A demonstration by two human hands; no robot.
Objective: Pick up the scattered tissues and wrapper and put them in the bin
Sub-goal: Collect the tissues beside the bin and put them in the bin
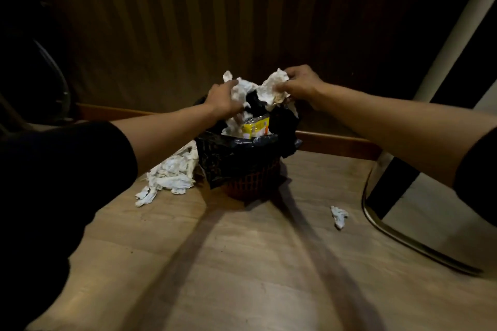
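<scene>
We are holding tissues (pixel 255 88) over the bin (pixel 242 161), mid-frame, our left hand (pixel 224 99) and right hand (pixel 301 83) each with a tight grip on them.

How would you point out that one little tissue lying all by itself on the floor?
Start at the bin, the dark-lined basket by the wall. Look to its right and nearer the camera, on bare floor toward the curved metal chair leg. The small crumpled tissue there lies alone, unlike the big tissue pile against the bin's left side.
</scene>
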